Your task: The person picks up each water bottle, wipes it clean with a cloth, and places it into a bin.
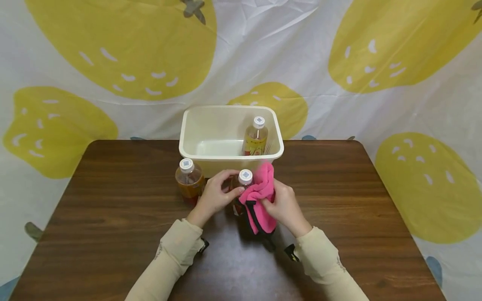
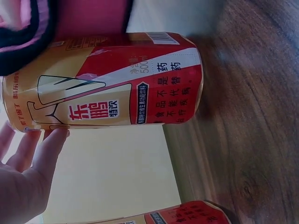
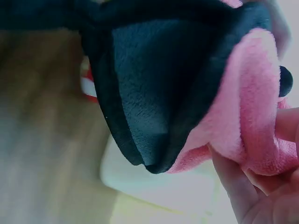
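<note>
The middle bottle (image 2: 117, 88) is stood upright on the table (image 1: 339, 209), just in front of the cream container (image 1: 226, 157). Its upper part is gripped by the left hand (image 1: 215, 193), thumb and fingers curled round below the cap, presumably so that it is steadied. The pink cloth (image 1: 263, 213), edged in black, is pinched and bunched in the right hand (image 1: 285, 205); it is held up beside the cap, probably so that its soft side is brought near the bottle, though how much is touched cannot be told. A second bottle (image 1: 190, 184) is set upright just beside the left hand, seemingly within easy reach. A third bottle (image 1: 256, 140) is stood inside the container's right end, apparently grouped apart from the pair outside. A lemon-printed backdrop (image 1: 320, 37) is hung behind.
</note>
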The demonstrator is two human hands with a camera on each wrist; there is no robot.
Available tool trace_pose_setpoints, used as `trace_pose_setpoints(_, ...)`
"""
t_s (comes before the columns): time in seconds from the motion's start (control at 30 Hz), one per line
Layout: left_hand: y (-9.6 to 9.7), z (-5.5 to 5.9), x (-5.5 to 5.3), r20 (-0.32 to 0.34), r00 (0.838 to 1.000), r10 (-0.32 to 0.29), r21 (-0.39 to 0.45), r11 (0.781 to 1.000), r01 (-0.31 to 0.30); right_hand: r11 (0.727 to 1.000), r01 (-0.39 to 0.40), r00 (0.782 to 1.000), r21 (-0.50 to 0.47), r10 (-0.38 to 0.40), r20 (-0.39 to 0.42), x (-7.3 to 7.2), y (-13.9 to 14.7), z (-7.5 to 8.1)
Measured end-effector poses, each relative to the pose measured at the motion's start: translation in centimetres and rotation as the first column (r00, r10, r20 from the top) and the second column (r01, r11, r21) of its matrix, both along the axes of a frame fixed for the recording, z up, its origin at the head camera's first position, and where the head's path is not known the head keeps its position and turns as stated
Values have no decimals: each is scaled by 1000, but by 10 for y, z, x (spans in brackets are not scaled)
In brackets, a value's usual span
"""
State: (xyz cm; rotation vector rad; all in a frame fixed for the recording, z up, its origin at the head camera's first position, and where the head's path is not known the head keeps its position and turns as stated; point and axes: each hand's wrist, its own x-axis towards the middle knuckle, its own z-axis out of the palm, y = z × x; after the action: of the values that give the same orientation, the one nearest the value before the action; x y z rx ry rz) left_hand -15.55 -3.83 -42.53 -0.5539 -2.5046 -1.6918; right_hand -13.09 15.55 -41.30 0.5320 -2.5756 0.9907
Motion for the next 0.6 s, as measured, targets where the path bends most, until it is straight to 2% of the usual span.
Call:
trace_pose_setpoints(0.1,1,-1,1,8,1000,10,8,1000,-11,1000,4,1000,23,-4,17,3,2,-20)
trace_pose_setpoints(0.23,1,-2,2,5,1000,17,-7,1000,-17,996,13,995,93,-22,94,5,2,-53)
trace_pose_setpoints(0.33,2,-3,2,11,1000,10,-11,1000,-10,993,28,992,118,-42,118,6,3,-68)
trace_pose_setpoints(0.47,2,-2,1,26,1000,4,-5,1000,-4,994,21,993,106,-33,115,4,4,-65)
trace_pose_setpoints(0.6,2,-1,1,13,1000,-1,2,1000,1,996,7,994,91,-17,106,4,4,-48)
